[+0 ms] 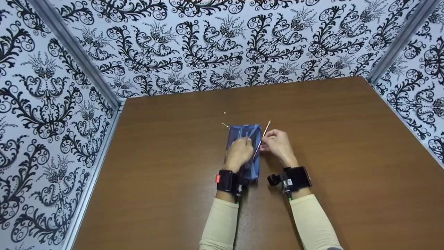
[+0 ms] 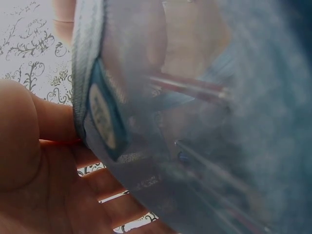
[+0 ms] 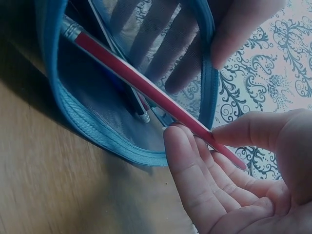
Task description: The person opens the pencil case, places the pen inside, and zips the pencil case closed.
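Observation:
A blue mesh zip pencil case [image 1: 256, 170] lies lengthwise on the table, its zipped mouth spread wide in the right wrist view. My left hand [image 1: 239, 152] grips the case by its edge, thumb [image 2: 53, 119] on one side and fingers behind the see-through mesh. Between thumb and fingertips, my right hand [image 3: 234, 190] pinches a red pencil [image 3: 141, 85] with a pale stripe. The pencil slants across the mouth, its metal-banded end [image 3: 70, 29] over the opening. Inside the case, more slim pencils or pens [image 3: 141, 116] show; their exact kind is unclear.
The brown wooden table [image 1: 166, 146] spreads around the case on every side. Tiny pale bits [image 1: 225, 125] lie just beyond the far left corner of the case. Patterned walls [image 1: 222, 45] with grey metal posts [image 1: 83, 59] bound the table at the back and sides.

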`<state>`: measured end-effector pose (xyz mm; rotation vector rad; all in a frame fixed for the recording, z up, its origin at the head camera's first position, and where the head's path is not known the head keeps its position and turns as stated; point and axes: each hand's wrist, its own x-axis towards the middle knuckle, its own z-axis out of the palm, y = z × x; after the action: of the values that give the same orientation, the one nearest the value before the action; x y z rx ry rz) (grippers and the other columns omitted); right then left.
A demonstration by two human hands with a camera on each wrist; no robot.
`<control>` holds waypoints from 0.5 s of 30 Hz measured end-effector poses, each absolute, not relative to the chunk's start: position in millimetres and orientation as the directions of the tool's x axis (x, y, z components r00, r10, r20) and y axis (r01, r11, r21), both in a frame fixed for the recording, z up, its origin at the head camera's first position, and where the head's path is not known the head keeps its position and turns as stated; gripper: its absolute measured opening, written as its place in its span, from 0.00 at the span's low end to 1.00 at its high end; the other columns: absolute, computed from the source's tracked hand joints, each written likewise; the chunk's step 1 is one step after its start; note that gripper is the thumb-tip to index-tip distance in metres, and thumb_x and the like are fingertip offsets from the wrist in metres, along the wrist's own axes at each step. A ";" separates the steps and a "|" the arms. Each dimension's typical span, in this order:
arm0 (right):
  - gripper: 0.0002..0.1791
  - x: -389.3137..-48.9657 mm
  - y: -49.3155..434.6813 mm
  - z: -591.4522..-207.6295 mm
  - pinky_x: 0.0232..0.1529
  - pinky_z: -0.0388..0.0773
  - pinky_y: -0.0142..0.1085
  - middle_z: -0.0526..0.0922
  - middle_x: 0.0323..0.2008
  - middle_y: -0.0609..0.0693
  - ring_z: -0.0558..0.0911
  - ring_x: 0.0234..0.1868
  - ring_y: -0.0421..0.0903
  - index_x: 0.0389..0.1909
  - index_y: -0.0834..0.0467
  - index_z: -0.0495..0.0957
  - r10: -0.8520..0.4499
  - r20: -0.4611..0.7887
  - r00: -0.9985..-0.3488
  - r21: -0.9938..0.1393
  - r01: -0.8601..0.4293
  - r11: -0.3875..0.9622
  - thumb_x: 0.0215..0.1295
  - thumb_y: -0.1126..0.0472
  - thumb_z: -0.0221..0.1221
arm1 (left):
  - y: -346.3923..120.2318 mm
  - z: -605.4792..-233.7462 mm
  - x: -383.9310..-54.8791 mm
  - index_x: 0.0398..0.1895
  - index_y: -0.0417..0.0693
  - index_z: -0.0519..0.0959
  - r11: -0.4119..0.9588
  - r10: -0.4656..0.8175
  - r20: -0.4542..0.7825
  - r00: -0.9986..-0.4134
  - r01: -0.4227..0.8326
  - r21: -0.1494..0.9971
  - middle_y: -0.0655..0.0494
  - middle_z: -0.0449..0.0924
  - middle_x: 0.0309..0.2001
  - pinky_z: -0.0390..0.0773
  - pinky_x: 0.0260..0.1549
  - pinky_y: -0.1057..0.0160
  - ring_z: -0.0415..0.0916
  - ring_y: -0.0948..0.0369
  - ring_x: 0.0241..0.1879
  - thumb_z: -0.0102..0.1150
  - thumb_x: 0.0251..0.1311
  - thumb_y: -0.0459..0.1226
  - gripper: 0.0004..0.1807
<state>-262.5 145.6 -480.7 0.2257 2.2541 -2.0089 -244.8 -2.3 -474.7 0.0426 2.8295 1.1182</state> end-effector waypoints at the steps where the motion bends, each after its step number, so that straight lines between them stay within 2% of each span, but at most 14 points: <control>1: 0.06 -262.5 145.4 -480.8 0.35 0.86 0.41 0.84 0.26 0.55 0.85 0.25 0.46 0.40 0.72 0.72 0.035 -0.184 -0.982 -0.976 0.187 0.108 0.64 0.73 0.53 | -2.2 -474.6 -244.9 0.62 0.45 0.78 0.733 0.060 -0.079 -0.995 -0.010 0.680 0.46 0.81 0.58 0.77 0.54 0.45 0.78 0.47 0.57 0.37 0.75 0.46 0.25; 10: 0.06 -264.4 143.7 -482.2 0.29 0.85 0.34 0.84 0.27 0.56 0.84 0.22 0.41 0.40 0.72 0.71 0.009 -0.197 -0.980 -0.977 0.197 0.078 0.65 0.74 0.54 | -1.9 -472.4 -244.3 0.61 0.45 0.79 0.731 0.052 -0.079 -0.995 -0.016 0.683 0.46 0.82 0.57 0.77 0.53 0.44 0.79 0.46 0.56 0.37 0.75 0.46 0.24; 15: 0.05 -264.3 142.8 -484.0 0.33 0.86 0.37 0.84 0.27 0.55 0.84 0.23 0.42 0.40 0.71 0.71 0.000 -0.213 -0.977 -0.974 0.212 0.078 0.65 0.73 0.55 | -2.0 -473.0 -244.2 0.62 0.45 0.78 0.728 0.057 -0.090 -0.994 -0.021 0.685 0.47 0.81 0.57 0.77 0.52 0.45 0.79 0.47 0.56 0.37 0.75 0.46 0.25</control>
<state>-264.3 142.8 -484.0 0.2178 2.1855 -2.0211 -244.2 -2.0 -473.0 0.0297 2.8219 1.1212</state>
